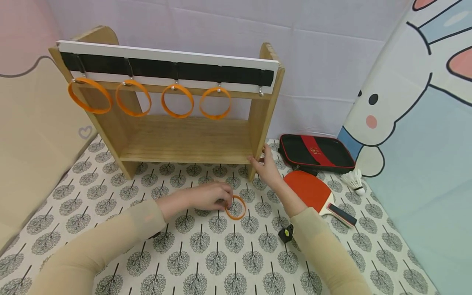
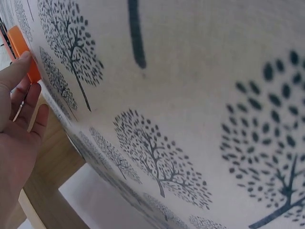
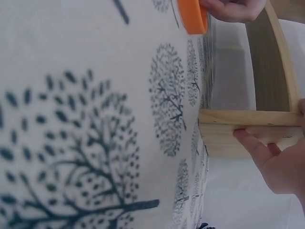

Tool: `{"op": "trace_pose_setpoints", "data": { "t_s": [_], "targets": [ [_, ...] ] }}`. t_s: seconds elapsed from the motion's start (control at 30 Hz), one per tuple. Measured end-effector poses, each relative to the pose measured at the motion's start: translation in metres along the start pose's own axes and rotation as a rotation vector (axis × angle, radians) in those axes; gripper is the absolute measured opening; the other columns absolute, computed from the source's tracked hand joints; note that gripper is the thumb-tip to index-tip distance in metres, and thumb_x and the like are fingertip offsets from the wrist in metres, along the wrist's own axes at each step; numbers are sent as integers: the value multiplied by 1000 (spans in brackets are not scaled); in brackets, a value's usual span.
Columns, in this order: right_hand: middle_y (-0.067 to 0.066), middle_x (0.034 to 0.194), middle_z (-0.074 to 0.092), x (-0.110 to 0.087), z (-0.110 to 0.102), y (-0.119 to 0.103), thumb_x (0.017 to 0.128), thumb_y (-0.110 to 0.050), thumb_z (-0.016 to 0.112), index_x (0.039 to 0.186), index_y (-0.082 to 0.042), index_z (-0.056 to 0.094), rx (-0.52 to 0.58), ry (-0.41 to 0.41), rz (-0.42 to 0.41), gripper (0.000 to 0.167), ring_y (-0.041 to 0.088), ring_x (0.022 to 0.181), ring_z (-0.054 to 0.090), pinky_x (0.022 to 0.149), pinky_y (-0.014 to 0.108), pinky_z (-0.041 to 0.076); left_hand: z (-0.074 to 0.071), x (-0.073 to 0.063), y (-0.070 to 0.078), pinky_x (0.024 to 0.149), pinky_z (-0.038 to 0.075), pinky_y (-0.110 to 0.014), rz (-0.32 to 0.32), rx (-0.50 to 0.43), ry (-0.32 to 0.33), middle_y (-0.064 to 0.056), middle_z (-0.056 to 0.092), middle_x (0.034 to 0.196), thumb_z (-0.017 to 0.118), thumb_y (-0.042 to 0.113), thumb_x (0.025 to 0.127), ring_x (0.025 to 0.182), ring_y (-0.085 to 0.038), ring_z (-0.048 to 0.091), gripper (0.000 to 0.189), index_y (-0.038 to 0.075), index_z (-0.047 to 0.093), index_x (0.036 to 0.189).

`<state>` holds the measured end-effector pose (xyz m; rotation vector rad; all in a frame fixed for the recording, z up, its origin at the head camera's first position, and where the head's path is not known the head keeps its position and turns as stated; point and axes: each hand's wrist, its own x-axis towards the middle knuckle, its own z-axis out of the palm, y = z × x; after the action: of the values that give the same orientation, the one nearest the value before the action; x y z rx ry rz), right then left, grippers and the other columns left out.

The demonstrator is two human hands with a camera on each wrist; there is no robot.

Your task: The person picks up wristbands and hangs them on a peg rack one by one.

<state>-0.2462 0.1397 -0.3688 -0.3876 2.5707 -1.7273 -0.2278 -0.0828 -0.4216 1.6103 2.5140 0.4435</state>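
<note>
In the head view my left hand [image 1: 215, 196] pinches an orange ring [image 1: 240, 217] at its left edge, low over the patterned cloth. The left wrist view shows the thumb [image 2: 18, 69] against the ring's orange band [image 2: 21, 45]. My right hand [image 1: 266, 167] holds the right side panel of the wooden rack [image 1: 184, 137] near its lower shelf. Its thumb lies at the front, with fingers on the outer face; in the right wrist view a fingertip [image 3: 243, 136] touches the wood. Several orange rings hang from hooks on the rack's top bar, while the rightmost hook [image 1: 261, 91] bears none.
To the right lie a red table tennis paddle [image 1: 307, 190], a black and red case [image 1: 317, 151] and a white shuttlecock [image 1: 353, 180]. A small black object [image 1: 285, 234] is beside the right forearm. Tree-patterned cloth [image 1: 217, 262] covers the table; a fabric backdrop stands behind.
</note>
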Motion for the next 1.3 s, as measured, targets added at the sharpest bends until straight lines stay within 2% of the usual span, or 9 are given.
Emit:
{"op": "trace_pose_setpoints", "data": {
  "t_s": [0.03, 0.3, 0.57, 0.67, 0.8, 0.9, 1.1, 1.3],
  "targets": [
    [25, 147, 26, 0, 0, 1, 96, -13, 55, 148, -6, 11, 2, 11, 2, 69, 42, 116, 49, 86, 51, 52, 0, 1, 0, 90, 46, -28, -4, -3, -6, 12, 61, 96, 74, 23, 79, 91, -4, 53, 11, 23, 70, 89],
    [21, 144, 35, 0, 0, 11, 92, -17, 61, 147, -11, 20, 55, 63, 0, 69, 39, 114, 52, 81, 47, 55, 0, -1, 1, 89, 48, -27, -4, -1, -1, 10, 62, 94, 73, 19, 80, 89, -5, 55, 7, 20, 69, 86],
    [21, 142, 34, 3, -5, 20, 90, -12, 64, 147, -14, 23, 157, 26, 0, 70, 38, 116, 49, 82, 48, 55, -12, -5, 10, 89, 49, -25, -20, -54, 24, 10, 65, 91, 69, 15, 83, 90, -6, 58, 8, 16, 68, 91],
    [20, 143, 33, 5, -6, 22, 89, -13, 65, 146, -15, 25, 164, 16, 10, 70, 37, 117, 48, 82, 46, 55, -17, -6, 14, 83, 50, -20, -47, -100, 36, 7, 65, 91, 66, 13, 86, 84, -5, 58, 7, 14, 67, 92],
    [17, 145, 32, 7, -7, 23, 89, -15, 65, 145, -17, 25, 165, 9, 18, 69, 36, 117, 48, 82, 45, 55, -21, -7, 17, 75, 50, -17, -81, -159, 84, 8, 63, 89, 67, 12, 85, 78, -2, 55, 6, 14, 64, 91],
    [17, 145, 31, 7, -8, 23, 89, -15, 65, 145, -17, 25, 167, 2, 18, 69, 36, 117, 48, 83, 46, 55, -25, -8, 20, 75, 50, -18, -91, -166, 120, 10, 61, 88, 69, 12, 83, 78, -2, 54, 10, 16, 63, 90],
    [19, 146, 29, 6, -8, 23, 90, -13, 63, 146, -15, 22, 169, -12, 22, 69, 40, 118, 47, 85, 50, 53, -39, -10, 27, 76, 51, -22, -69, -158, 181, 10, 60, 89, 74, 10, 79, 80, -5, 54, 17, 16, 63, 90],
    [19, 146, 28, 6, -8, 23, 90, -14, 64, 146, -16, 22, 170, -11, 24, 70, 41, 119, 46, 86, 50, 52, -61, -11, 37, 74, 51, -19, -43, -161, 271, 9, 60, 90, 73, 12, 81, 80, -6, 57, 14, 16, 64, 91]
  ]
}}
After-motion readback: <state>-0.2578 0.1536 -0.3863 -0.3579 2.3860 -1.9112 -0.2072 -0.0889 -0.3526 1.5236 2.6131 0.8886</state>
